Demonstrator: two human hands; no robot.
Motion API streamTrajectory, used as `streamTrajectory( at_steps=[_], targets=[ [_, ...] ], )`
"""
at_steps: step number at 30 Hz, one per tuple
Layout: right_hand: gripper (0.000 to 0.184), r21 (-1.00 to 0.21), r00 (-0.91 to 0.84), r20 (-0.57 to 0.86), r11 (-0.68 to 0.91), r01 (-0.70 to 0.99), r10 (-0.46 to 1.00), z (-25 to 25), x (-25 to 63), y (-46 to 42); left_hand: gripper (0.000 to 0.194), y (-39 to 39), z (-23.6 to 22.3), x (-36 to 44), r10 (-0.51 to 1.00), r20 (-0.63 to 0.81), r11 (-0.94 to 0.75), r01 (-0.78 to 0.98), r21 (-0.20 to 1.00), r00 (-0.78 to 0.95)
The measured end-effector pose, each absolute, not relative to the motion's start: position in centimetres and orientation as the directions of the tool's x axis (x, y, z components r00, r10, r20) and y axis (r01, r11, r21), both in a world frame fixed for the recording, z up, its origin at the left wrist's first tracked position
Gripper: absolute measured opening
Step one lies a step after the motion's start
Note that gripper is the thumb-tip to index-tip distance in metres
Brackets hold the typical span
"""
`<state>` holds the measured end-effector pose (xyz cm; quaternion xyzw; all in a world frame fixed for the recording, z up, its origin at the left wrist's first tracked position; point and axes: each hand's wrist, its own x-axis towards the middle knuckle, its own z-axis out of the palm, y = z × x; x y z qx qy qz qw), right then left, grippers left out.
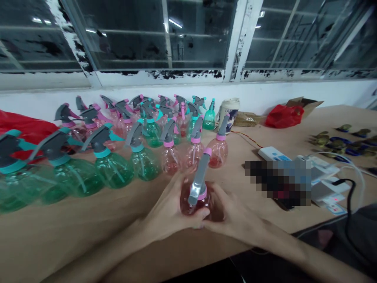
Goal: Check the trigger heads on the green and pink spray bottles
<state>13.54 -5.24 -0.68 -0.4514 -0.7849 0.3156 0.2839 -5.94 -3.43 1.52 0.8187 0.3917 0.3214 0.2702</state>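
Note:
Both hands are wrapped round the body of a pink spray bottle (186, 200) with a grey and pink trigger head, low over the near part of the table. My left hand (169, 204) grips its left side, fingers curled behind it. From the right, my right hand (232, 204) closes on the same bottle, its thumb close to the left thumb. Just beyond stand more pink spray bottles (218, 152), and to their left is a row of green spray bottles (144, 163) with teal collars. The far sides of both hands are hidden.
Several more spray bottles crowd the wall behind. A paper cup (228, 110), a red plastic bag (284, 116) and an open cardboard box (308, 106) stand along the back. Power strips (273, 154) with cables and several brass-coloured parts (321, 138) lie at the right. Red plastic (26, 131) lies far left.

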Motion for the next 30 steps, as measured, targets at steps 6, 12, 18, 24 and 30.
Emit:
streamTrajectory(
  at_steps=[6,12,18,24,30],
  targets=[
    [0.064,-0.657,-0.287,0.317,0.427,0.621,0.904,-0.5,19.3,-4.3,0.07,-4.3,0.1,-6.6,0.87,0.139,-0.411,0.539,0.735,0.474],
    [0.057,-0.628,-0.065,0.419,0.341,0.7,0.906,0.0,24.5,-1.0,0.061,-4.6,-1.2,-6.5,0.885,0.05,-0.354,0.602,0.715,0.462],
    [0.064,-0.636,-0.048,0.445,0.354,0.686,0.894,-0.7,27.5,4.3,0.059,-4.1,-2.0,-5.6,0.875,0.055,-0.384,0.618,0.686,0.482],
    [0.064,-0.646,-0.069,0.404,0.338,0.684,0.912,-1.3,27.9,7.6,0.055,-3.6,-2.6,-4.8,0.881,0.076,-0.395,0.635,0.665,0.468],
    [0.068,-0.613,-0.145,0.389,0.373,0.696,0.91,-2.0,27.9,8.8,0.05,-3.3,-2.9,-4.7,0.907,0.133,-0.377,0.63,0.68,0.399]
  ],
)
